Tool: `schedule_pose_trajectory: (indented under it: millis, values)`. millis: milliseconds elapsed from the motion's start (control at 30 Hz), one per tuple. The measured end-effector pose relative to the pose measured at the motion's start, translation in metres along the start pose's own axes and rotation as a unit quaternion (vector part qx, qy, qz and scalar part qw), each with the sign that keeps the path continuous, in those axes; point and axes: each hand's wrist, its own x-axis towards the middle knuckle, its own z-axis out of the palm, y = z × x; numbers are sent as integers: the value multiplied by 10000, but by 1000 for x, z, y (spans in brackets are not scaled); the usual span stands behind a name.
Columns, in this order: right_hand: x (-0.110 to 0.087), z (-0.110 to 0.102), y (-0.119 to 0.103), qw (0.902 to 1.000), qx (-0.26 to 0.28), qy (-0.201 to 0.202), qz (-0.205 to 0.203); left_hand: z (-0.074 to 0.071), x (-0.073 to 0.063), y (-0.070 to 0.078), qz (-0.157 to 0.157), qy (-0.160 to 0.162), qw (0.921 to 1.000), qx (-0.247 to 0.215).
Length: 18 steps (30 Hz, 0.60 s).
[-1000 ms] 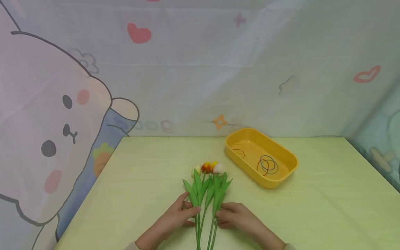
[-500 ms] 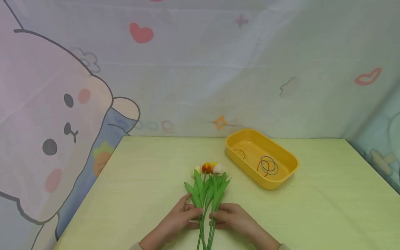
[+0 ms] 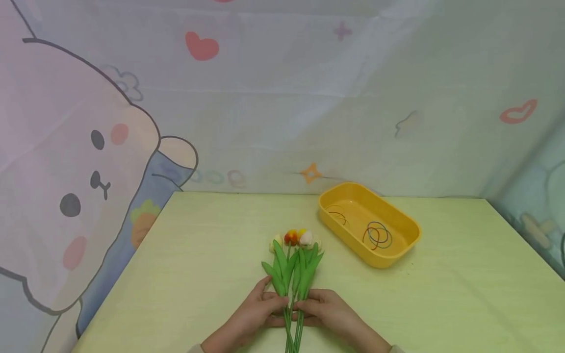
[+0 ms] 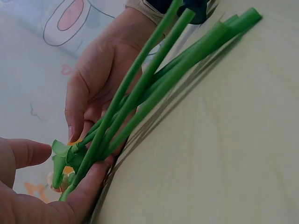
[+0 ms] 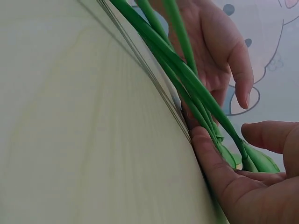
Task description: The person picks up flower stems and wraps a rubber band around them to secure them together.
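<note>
A bunch of artificial tulips [image 3: 292,238] with white, pale yellow, yellow and red-orange heads lies at the front middle of the table, heads pointing away. My left hand [image 3: 263,310] holds the bunch from the left, thumb above the stems and fingers beneath. From the right, my right hand [image 3: 332,312] holds it the same way, close to the left. In the left wrist view, green stems [image 4: 161,86] cross above the tabletop between both hands. Leaves [image 5: 264,161] show beside my right thumb in the right wrist view. The lower stem ends leave the head view.
A yellow tray [image 3: 399,252] stands behind and right of the flowers. Several thin rubber bands [image 3: 378,235], red and blue among them, lie inside it. The pale wooden table [image 3: 198,245] meets a printed cloth backdrop [image 3: 282,98] at its rear edge.
Both hands have come closer together. The two groups of tulip stems and leaves have narrowed into one tighter bunch, with stems crossing low down. The tray stays in place.
</note>
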Motion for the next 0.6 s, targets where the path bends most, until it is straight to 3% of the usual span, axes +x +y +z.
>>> schedule_pose_trajectory:
  millis: [600]
  values:
    - [0,0,2,9999,108,-14,39,0,0,-4,-14,-159,9993,-346]
